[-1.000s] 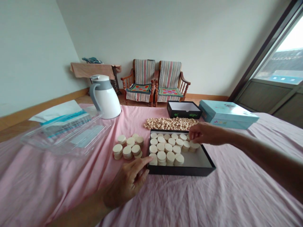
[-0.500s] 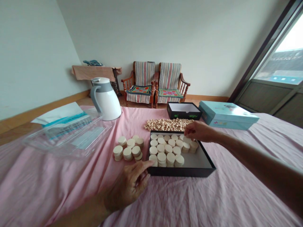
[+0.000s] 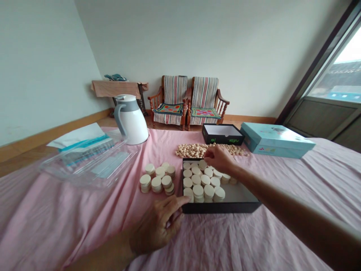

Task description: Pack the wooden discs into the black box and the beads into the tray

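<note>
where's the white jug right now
In the head view the white jug stands at the table's far left, just beyond the clear plastic tray and left of the pile of small wooden beads.

Bare pink cloth point(image 3: 296, 210) right of black box point(image 3: 225, 207)

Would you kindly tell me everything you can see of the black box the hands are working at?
The black box is a shallow, open rectangular tray, seemingly cardboard, with dark walls and a pale inner floor. It lies flat on the pink tablecloth. Stacks of pale round discs fill its left and far parts; the near right floor is bare. The left hand touches its near left corner, and the right hand reaches over its far edge onto the discs.
</note>
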A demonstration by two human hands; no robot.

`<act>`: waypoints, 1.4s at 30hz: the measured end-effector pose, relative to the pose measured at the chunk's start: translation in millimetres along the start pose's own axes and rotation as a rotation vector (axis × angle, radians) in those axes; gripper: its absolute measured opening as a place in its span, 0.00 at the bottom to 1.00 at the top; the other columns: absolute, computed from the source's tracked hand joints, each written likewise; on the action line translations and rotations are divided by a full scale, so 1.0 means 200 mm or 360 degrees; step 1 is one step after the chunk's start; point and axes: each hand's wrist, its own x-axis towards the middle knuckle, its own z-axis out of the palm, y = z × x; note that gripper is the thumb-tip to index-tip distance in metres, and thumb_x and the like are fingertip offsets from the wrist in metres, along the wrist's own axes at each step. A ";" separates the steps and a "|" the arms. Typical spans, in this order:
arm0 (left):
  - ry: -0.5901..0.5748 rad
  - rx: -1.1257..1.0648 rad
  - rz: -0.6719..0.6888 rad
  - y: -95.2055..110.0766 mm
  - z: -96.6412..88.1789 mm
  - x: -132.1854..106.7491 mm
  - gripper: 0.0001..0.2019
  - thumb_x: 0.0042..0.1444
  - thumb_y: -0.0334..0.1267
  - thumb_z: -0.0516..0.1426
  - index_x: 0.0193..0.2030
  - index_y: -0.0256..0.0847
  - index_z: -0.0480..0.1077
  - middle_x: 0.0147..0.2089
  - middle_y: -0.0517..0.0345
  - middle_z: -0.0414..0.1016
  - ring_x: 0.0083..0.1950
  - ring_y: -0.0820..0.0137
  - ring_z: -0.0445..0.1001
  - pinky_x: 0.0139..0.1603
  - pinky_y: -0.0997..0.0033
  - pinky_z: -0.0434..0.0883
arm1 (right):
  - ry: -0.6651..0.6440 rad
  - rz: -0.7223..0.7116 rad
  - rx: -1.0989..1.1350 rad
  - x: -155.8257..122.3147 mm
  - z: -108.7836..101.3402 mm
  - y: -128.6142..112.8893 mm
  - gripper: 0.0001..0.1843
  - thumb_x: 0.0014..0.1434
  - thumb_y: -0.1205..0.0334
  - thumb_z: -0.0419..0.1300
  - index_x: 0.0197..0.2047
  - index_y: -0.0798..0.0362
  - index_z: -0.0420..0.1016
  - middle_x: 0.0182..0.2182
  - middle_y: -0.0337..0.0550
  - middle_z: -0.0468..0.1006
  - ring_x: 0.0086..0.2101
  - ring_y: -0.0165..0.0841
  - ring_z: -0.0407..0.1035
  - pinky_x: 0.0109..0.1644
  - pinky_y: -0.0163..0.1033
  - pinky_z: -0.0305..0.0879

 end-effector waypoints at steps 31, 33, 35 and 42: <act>0.1127 -0.0572 -0.0483 -0.10 -0.15 0.03 0.14 0.61 0.37 0.53 0.53 0.40 0.61 0.31 0.63 0.68 0.22 0.80 0.67 0.22 0.81 0.66 | -0.0570 -0.0796 -0.0676 0.07 0.11 -0.53 0.20 0.48 0.68 0.58 0.46 0.60 0.73 0.44 0.56 0.78 0.46 0.45 0.71 0.51 0.49 0.61; 0.1131 -0.0561 -0.0474 -0.10 -0.15 0.02 0.13 0.61 0.37 0.53 0.53 0.40 0.61 0.31 0.62 0.68 0.22 0.80 0.67 0.23 0.81 0.66 | -0.0709 -0.0748 -0.0769 0.10 0.13 -0.57 0.20 0.48 0.67 0.58 0.47 0.60 0.73 0.44 0.57 0.78 0.47 0.46 0.71 0.51 0.50 0.62; 0.1146 -0.0554 -0.0449 -0.10 -0.16 0.02 0.14 0.61 0.36 0.53 0.53 0.40 0.61 0.31 0.62 0.68 0.23 0.79 0.67 0.24 0.80 0.67 | -0.0823 -0.0699 -0.0815 0.11 0.15 -0.59 0.21 0.48 0.67 0.59 0.47 0.60 0.73 0.45 0.56 0.77 0.48 0.46 0.70 0.51 0.50 0.63; 0.1142 -0.0567 -0.0471 -0.12 -0.16 0.02 0.12 0.61 0.36 0.53 0.52 0.40 0.63 0.34 0.59 0.69 0.26 0.78 0.69 0.26 0.79 0.68 | -0.0942 -0.0675 -0.0850 0.13 0.20 -0.61 0.25 0.46 0.67 0.60 0.49 0.59 0.73 0.45 0.58 0.77 0.47 0.47 0.71 0.44 0.46 0.69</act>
